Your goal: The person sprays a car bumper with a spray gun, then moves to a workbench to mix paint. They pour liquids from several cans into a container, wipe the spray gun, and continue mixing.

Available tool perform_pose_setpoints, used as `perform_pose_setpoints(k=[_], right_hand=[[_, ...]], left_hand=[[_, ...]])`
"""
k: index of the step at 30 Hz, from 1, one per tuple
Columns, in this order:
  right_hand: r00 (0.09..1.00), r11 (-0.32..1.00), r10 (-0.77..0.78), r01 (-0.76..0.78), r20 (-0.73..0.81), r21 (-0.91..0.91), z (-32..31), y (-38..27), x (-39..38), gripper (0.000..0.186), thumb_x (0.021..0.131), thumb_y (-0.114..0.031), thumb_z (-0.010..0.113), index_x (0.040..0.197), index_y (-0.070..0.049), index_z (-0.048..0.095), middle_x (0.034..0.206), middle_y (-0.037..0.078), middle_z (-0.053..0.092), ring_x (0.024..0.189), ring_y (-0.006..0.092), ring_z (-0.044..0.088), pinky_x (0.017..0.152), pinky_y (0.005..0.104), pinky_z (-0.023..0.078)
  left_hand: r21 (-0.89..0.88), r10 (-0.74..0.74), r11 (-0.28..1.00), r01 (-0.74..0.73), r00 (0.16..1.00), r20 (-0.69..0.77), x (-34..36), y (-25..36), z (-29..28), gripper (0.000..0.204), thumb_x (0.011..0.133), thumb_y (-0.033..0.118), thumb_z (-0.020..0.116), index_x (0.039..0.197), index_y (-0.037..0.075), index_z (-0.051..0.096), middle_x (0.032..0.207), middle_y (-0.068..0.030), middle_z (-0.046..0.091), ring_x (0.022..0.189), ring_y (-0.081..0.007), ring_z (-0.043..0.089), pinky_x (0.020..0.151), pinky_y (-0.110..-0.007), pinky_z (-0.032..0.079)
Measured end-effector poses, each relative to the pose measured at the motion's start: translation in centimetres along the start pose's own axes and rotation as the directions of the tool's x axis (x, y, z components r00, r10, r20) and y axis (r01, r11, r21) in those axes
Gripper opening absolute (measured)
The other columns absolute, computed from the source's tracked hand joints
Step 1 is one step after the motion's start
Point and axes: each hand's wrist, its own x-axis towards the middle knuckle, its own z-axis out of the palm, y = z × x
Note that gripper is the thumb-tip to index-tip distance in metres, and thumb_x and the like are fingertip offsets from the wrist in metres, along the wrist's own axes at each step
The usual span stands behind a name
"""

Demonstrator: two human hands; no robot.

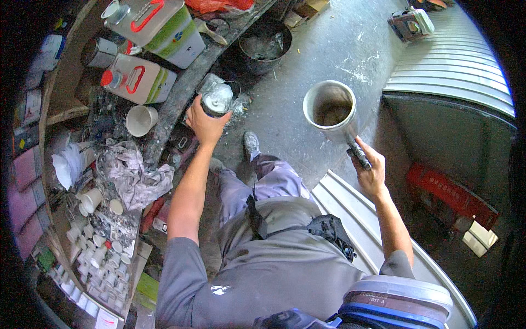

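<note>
My left hand [208,120] grips a small dark-rimmed container [217,101] with a pale, silvery top, beside the bench edge; another clear piece sits just behind it, too indistinct to name. My right hand [370,170] is closed on the dark handle of a tall metal cup [330,109], whose open mouth shows a brownish interior. The cup is held over the floor, apart from the left hand's container.
The cluttered bench [192,77] on the left bears jugs [174,41], a paper cup [141,122], rags [134,175] and several small cups. A black bucket [253,52] stands beyond. On the right are corrugated panels [444,60] and a red object [441,189].
</note>
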Motion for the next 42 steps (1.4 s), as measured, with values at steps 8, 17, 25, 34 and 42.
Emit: perform_pose_setpoints(k=[8,17,25,34,42], right_hand=[[0.995,0.991,0.097,-0.094,-0.026,0.091,1.3,0.7,-2.3,0.051,0.087,-0.002,0.073,0.137,-0.006,0.063,0.122,0.021,0.071,0.112,0.0332,0.071,0.094,0.0367,0.055],[0.998,0.969,0.062,-0.068,0.034,0.236,5.2,-0.5,-2.1,0.050,0.087,-0.002,0.072,0.136,0.001,0.062,0.115,0.021,0.074,0.106,0.0270,0.073,0.095,0.0340,0.052],[0.986,0.948,-0.032,-0.022,0.163,0.317,11.6,-5.9,-0.2,0.053,0.084,-0.007,0.074,0.133,0.007,0.062,0.103,0.020,0.076,0.090,0.0225,0.073,0.087,0.0331,0.053],[0.987,0.950,-0.048,-0.003,0.155,0.313,16.8,-17.7,-4.2,0.055,0.084,-0.003,0.070,0.136,0.008,0.059,0.096,0.013,0.077,0.083,0.0132,0.067,0.081,0.0293,0.053],[0.993,0.975,-0.034,0.008,0.113,0.224,18.6,-25.3,-10.5,0.055,0.084,-0.005,0.072,0.136,0.008,0.059,0.090,0.012,0.076,0.078,0.0135,0.067,0.079,0.0290,0.053]], left_hand=[[0.341,0.359,0.793,-0.506,0.839,0.410,3.6,0.7,2.8,0.086,0.070,0.014,0.086,0.147,0.015,0.045,0.149,-0.0037,0.047,0.134,-0.0280,0.046,0.107,-0.049,0.038],[0.211,0.335,0.881,-0.423,0.874,0.353,1.5,4.5,-3.3,0.099,0.065,0.016,0.087,0.153,0.018,0.041,0.148,-0.0106,0.042,0.135,-0.0342,0.040,0.109,-0.053,0.034],[0.150,0.020,0.989,0.003,0.988,-0.155,-11.3,-2.9,-24.8,0.109,0.062,0.022,0.090,0.157,0.012,0.038,0.141,-0.0243,0.041,0.131,-0.0445,0.043,0.110,-0.051,0.037],[0.372,-0.071,0.920,0.127,0.985,-0.159,-6.1,-21.9,-27.2,0.100,0.073,0.044,0.087,0.155,0.011,0.040,0.145,-0.0225,0.046,0.134,-0.0419,0.043,0.108,-0.055,0.035],[0.293,0.066,0.956,-0.020,0.987,-0.147,-8.1,-26.5,-28.1,0.096,0.076,0.048,0.083,0.155,0.013,0.041,0.149,-0.0180,0.045,0.132,-0.0393,0.045,0.108,-0.054,0.031]])
